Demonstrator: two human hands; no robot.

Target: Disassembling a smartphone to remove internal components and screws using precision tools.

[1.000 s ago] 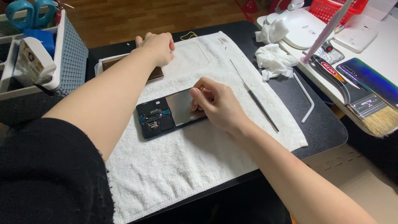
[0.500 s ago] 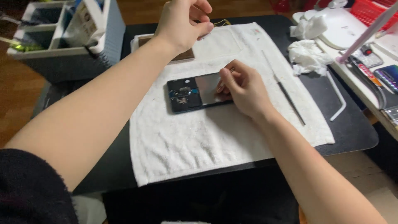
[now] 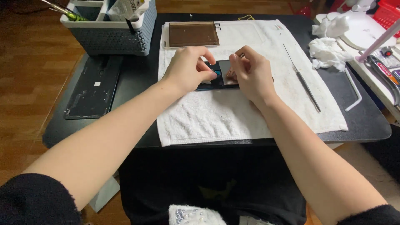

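Note:
An opened phone [image 3: 220, 71] with its back off lies on a white towel [image 3: 233, 112] spread over a black table [image 3: 137, 79]. My left hand [image 3: 187, 68] rests on the phone's left end, fingertips pinched over its blue inner parts. My right hand [image 3: 250, 73] presses on the phone's right half, fingers curled down onto it. Both hands hide most of the phone. I cannot tell whether either hand holds a small part.
A brown flat tray [image 3: 193, 34] lies at the towel's far edge. Thin metal tweezers [image 3: 302, 79] lie on the towel's right. A bent white rod [image 3: 353, 89], crumpled tissues [image 3: 327, 52], a grey basket [image 3: 110, 31] and a black back cover [image 3: 93, 85] surround it.
My left hand has come back from the far edge of the towel down onto the phone's left end. My right hand stays on the phone. The view has shifted right.

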